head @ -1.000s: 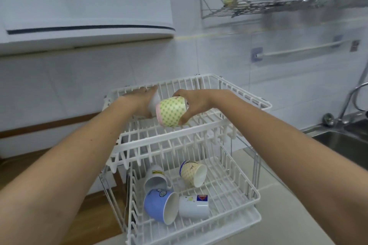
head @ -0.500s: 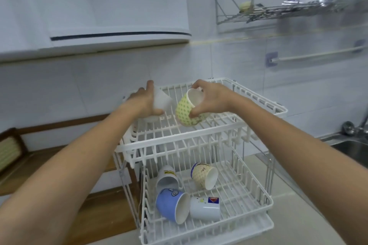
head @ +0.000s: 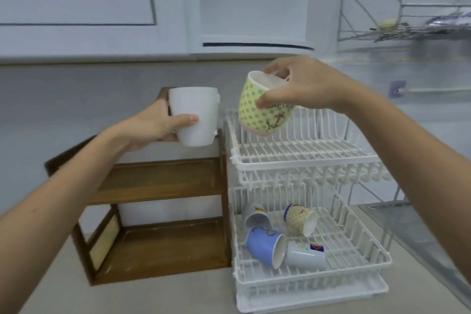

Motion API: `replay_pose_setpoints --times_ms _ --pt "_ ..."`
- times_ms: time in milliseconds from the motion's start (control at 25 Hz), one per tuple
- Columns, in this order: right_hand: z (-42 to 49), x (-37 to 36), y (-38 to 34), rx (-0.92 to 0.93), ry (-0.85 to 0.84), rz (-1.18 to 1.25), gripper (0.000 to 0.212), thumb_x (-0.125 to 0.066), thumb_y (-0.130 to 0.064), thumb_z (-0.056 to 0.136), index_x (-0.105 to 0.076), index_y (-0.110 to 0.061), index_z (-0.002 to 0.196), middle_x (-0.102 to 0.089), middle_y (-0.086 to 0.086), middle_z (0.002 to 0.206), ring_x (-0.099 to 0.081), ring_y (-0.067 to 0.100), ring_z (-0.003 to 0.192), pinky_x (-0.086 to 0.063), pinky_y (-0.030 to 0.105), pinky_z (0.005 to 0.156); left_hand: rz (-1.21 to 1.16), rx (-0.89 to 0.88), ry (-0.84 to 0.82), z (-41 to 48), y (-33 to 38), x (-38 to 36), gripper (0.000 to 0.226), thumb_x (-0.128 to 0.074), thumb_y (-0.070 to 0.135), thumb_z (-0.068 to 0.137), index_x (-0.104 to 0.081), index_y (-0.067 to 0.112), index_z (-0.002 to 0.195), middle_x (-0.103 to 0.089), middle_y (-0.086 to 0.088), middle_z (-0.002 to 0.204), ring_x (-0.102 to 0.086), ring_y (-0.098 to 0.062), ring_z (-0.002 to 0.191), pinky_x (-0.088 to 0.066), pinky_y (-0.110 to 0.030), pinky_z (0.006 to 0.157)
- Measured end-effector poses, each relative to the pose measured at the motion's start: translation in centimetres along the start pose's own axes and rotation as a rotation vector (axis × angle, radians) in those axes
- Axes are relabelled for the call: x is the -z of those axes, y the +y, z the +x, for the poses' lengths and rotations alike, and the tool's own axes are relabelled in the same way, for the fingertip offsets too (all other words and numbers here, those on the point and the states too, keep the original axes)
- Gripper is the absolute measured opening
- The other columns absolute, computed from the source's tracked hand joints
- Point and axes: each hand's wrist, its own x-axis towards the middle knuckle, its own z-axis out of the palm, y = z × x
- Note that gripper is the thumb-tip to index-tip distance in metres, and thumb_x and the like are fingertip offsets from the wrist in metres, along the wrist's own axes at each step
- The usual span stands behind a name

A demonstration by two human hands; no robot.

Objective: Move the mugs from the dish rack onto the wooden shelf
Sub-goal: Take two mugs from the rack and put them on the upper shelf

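Note:
My left hand grips a plain white mug upright, held above the top of the wooden shelf. My right hand holds a green-dotted mug with an anchor print by its rim, tilted, over the left end of the white dish rack's upper tier. On the rack's lower tier lie several mugs on their sides: a blue one, a white one with a logo, a cream patterned one and a white one.
The dark wooden shelf stands left of the rack on a pale counter. A metal drainboard lies at the right. A wire wall rack hangs upper right, white cabinets above.
Both hands lifted their mugs off the rack's upper tier and moved them up and left. The view swung left, bringing the wooden shelf into sight.

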Motion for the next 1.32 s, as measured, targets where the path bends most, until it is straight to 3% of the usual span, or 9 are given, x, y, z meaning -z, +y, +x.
replay_pose_setpoints --times_ms 80,240,440,640,800,1000,1080,1160,1320 --pt "0.3 -2.2 -2.7 0.032 -0.035 -0.012 0.075 -0.073 -0.062 0.048 -0.059 -0.033 0.116 -0.060 -0.010 0.100 -0.057 0.002 0.084 -0.042 0.021 0.062 0.007 0.050 0.008 -2.0 -1.8 3.1 0.066 -0.076 0.031 0.072 -0.039 0.035 0.127 -0.061 0.012 0.111 -0.061 -0.008 0.101 -0.059 -0.023 0.059" --pt "2.1 -8.3 -7.0 0.066 -0.090 -0.068 0.079 -0.073 -0.062 0.052 -0.060 -0.025 0.121 -0.059 -0.008 0.102 -0.057 0.015 0.092 -0.042 0.022 0.062 0.185 0.134 0.227 -3.8 -6.0 8.2 0.083 -0.085 0.031 0.067 -0.033 0.032 0.132 -0.049 0.006 0.110 -0.056 -0.013 0.095 -0.059 -0.026 0.053" --pt "5.7 -17.4 -9.0 -0.007 -0.173 -0.145 0.086 -0.073 -0.063 0.052 -0.058 -0.016 0.122 -0.066 0.004 0.107 -0.058 0.020 0.085 -0.044 0.027 0.057 0.427 0.220 0.437 -4.8 -12.0 11.4 0.105 -0.088 0.047 0.055 -0.029 0.022 0.138 -0.054 -0.001 0.112 -0.057 -0.021 0.099 -0.058 -0.041 0.080" --pt "8.7 -24.5 -8.7 -0.140 -0.292 -0.338 0.092 -0.068 -0.066 0.056 -0.052 -0.011 0.128 -0.061 0.010 0.123 -0.057 0.027 0.101 -0.048 0.032 0.073 0.552 0.395 0.444 -3.7 -17.7 10.5 0.078 -0.080 0.057 0.059 -0.060 0.004 0.113 -0.068 -0.012 0.107 -0.064 -0.027 0.095 -0.057 -0.038 0.080" --pt "11.5 -27.9 -8.6 -0.171 -0.362 -0.451 0.093 -0.066 -0.067 0.055 -0.051 -0.012 0.128 -0.061 0.008 0.125 -0.058 0.028 0.106 -0.050 0.033 0.083 0.588 0.358 0.469 -2.2 -19.8 10.0 0.104 -0.077 0.059 0.059 -0.032 0.011 0.139 -0.058 -0.014 0.126 -0.060 -0.032 0.108 -0.054 -0.040 0.086" --pt "13.7 -30.9 -7.6 -0.164 -0.395 -0.483 0.087 -0.070 -0.062 0.056 -0.053 -0.013 0.126 -0.063 0.008 0.119 -0.059 0.027 0.102 -0.052 0.032 0.079 0.486 0.334 0.446 -0.8 -21.2 10.5 0.116 -0.078 0.060 0.055 -0.012 0.027 0.144 -0.040 -0.015 0.141 -0.052 -0.035 0.117 -0.052 -0.043 0.088" --pt "14.1 -32.1 -7.2 -0.151 -0.396 -0.473 0.085 -0.070 -0.063 0.058 -0.053 -0.013 0.125 -0.064 0.007 0.118 -0.059 0.026 0.101 -0.051 0.032 0.078 0.452 0.344 0.393 -0.8 -21.3 11.0 0.116 -0.078 0.058 0.062 -0.007 0.023 0.148 -0.038 -0.016 0.144 -0.049 -0.035 0.122 -0.049 -0.044 0.095" --pt "14.2 -33.1 -6.9 -0.160 -0.399 -0.440 0.087 -0.070 -0.063 0.060 -0.051 -0.014 0.128 -0.061 0.007 0.124 -0.058 0.027 0.106 -0.051 0.035 0.085 0.491 0.419 0.184 -0.4 -20.1 12.7 0.116 -0.076 0.055 0.070 -0.004 0.017 0.152 -0.035 -0.014 0.150 -0.044 -0.034 0.129 -0.045 -0.046 0.101" --pt "14.5 -32.9 -6.4 -0.217 -0.481 -0.286 0.095 -0.072 -0.059 0.065 -0.035 -0.019 0.142 -0.044 0.005 0.146 -0.046 0.028 0.126 -0.043 0.034 0.095 0.886 0.489 -0.260 1.3 -15.6 17.3 0.109 -0.074 0.054 0.073 -0.007 0.026 0.154 -0.024 -0.007 0.158 -0.032 -0.032 0.140 -0.036 -0.045 0.109"
